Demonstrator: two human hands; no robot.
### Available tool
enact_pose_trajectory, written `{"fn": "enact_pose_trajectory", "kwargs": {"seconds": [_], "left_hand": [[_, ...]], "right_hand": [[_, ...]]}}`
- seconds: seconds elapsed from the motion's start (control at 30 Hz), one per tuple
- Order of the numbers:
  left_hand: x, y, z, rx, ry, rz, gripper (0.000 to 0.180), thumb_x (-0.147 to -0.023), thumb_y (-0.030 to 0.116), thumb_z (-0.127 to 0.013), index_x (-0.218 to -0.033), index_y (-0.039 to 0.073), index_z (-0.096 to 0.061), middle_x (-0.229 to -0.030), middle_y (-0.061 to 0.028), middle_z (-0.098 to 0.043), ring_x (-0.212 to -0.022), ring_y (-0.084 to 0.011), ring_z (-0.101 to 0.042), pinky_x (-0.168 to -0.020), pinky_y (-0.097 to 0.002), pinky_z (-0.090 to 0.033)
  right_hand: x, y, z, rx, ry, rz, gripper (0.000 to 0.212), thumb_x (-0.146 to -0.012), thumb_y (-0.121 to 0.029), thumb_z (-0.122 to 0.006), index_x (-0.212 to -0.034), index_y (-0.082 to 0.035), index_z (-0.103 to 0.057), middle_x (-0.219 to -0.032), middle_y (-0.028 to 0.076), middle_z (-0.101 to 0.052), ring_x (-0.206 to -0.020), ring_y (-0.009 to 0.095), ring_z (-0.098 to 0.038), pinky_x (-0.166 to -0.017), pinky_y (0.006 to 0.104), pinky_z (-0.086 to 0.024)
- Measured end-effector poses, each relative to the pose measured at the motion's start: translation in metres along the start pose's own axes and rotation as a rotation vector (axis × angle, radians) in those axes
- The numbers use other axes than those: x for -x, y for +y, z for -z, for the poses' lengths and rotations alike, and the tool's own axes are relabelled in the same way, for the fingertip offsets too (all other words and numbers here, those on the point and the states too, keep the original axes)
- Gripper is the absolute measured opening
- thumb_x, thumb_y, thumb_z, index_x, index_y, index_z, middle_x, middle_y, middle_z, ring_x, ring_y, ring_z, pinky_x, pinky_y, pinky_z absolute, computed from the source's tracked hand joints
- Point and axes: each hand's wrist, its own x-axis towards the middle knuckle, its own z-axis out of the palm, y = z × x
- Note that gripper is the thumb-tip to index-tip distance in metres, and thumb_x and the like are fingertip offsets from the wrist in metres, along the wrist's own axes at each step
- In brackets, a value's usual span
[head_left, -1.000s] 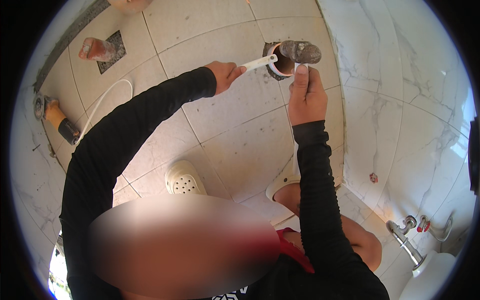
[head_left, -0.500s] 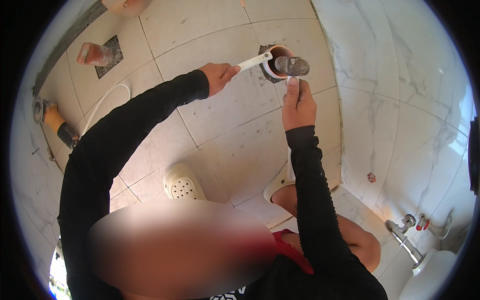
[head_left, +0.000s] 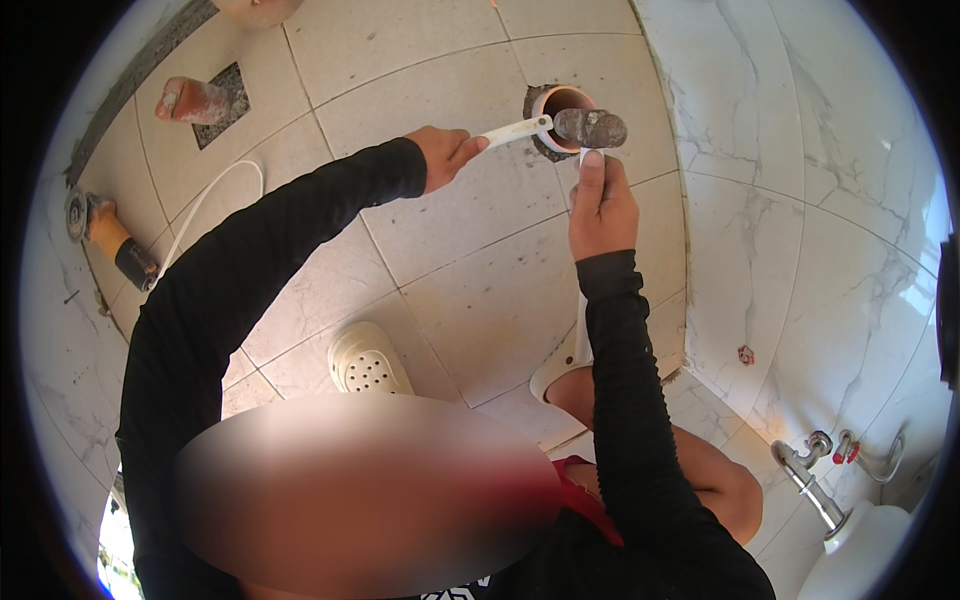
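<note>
Beige floor tiles (head_left: 470, 300) surround the terracotta pipe (head_left: 560, 102); beside it, white grey-veined wall tiles (head_left: 800, 200). Black sleeves (head_left: 250, 300), cream clog (head_left: 368, 362), white scoop (head_left: 515, 131).

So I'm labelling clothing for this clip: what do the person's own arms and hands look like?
Both arms wear long, close-fitting black sleeves reaching the wrists. The left hand and right hand are bare: no gloves, and no rings, watch or markings that I can see. No cables on either arm.

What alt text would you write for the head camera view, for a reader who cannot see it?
Seen from above, a person's left hand holds a white tool and the right hand a grey-brown cylindrical lump, both over a pipe opening in the tiled floor. White clogs below.
</note>
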Motion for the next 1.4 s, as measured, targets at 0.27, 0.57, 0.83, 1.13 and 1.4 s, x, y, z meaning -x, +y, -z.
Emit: {"fn": "enact_pose_trajectory", "kwargs": {"seconds": [0.27,0.57,0.83,1.13,1.4], "left_hand": [[-0.002,-0.002,-0.002,-0.021,-0.011,0.022,0.063,-0.106,0.053,-0.024,-0.09,0.002,-0.058,-0.067,-0.0162,-0.059,-0.065,-0.0341,-0.06,-0.067,-0.0409,-0.05],[-0.006,-0.002,-0.006,0.07,-0.001,0.015,0.064,-0.105,0.055,-0.024,-0.089,0.003,-0.056,-0.067,-0.0152,-0.057,-0.063,-0.0332,-0.058,-0.067,-0.0411,-0.049],[-0.001,-0.008,-0.002,0.068,0.038,-0.06,0.064,-0.105,0.055,-0.024,-0.088,0.002,-0.056,-0.066,-0.0148,-0.057,-0.063,-0.0325,-0.058,-0.066,-0.0413,-0.048],[0.0,0.002,0.003,-0.002,-0.005,-0.004,0.064,-0.106,0.054,-0.024,-0.088,0.002,-0.056,-0.066,-0.0166,-0.058,-0.061,-0.0347,-0.059,-0.065,-0.0425,-0.049],[0.0,0.003,0.001,-0.048,0.009,-0.015,0.063,-0.106,0.052,-0.026,-0.09,0.0,-0.057,-0.069,-0.0235,-0.06,-0.067,-0.0409,-0.061,-0.067,-0.0448,-0.05]], "right_hand": [[0.002,-0.011,-0.006,-0.019,0.07,0.154,0.043,-0.103,-0.044,-0.046,-0.109,-0.002,-0.057,-0.076,0.018,-0.064,-0.07,0.039,-0.064,-0.066,0.04,-0.051],[0.013,0.011,-0.008,-0.022,0.072,0.057,0.046,-0.104,-0.046,-0.044,-0.104,-0.003,-0.058,-0.07,0.009,-0.058,-0.063,0.02,-0.056,-0.062,0.0326,-0.047],[0.017,0.025,-0.002,-0.08,0.072,0.0,0.044,-0.103,-0.045,-0.046,-0.105,-0.003,-0.058,-0.073,0.015,-0.061,-0.067,0.03,-0.062,-0.066,0.0374,-0.049],[0.011,0.01,-0.005,-0.124,0.07,0.06,0.047,-0.104,-0.045,-0.046,-0.097,0.0,-0.057,-0.066,-0.001,-0.046,-0.057,0.006,-0.041,-0.054,0.024,-0.037],[0.001,-0.002,-0.011,-0.043,0.102,0.118,0.044,-0.104,-0.044,-0.045,-0.104,-0.002,-0.056,-0.074,0.019,-0.062,-0.069,0.04,-0.063,-0.065,0.0404,-0.049]]}}
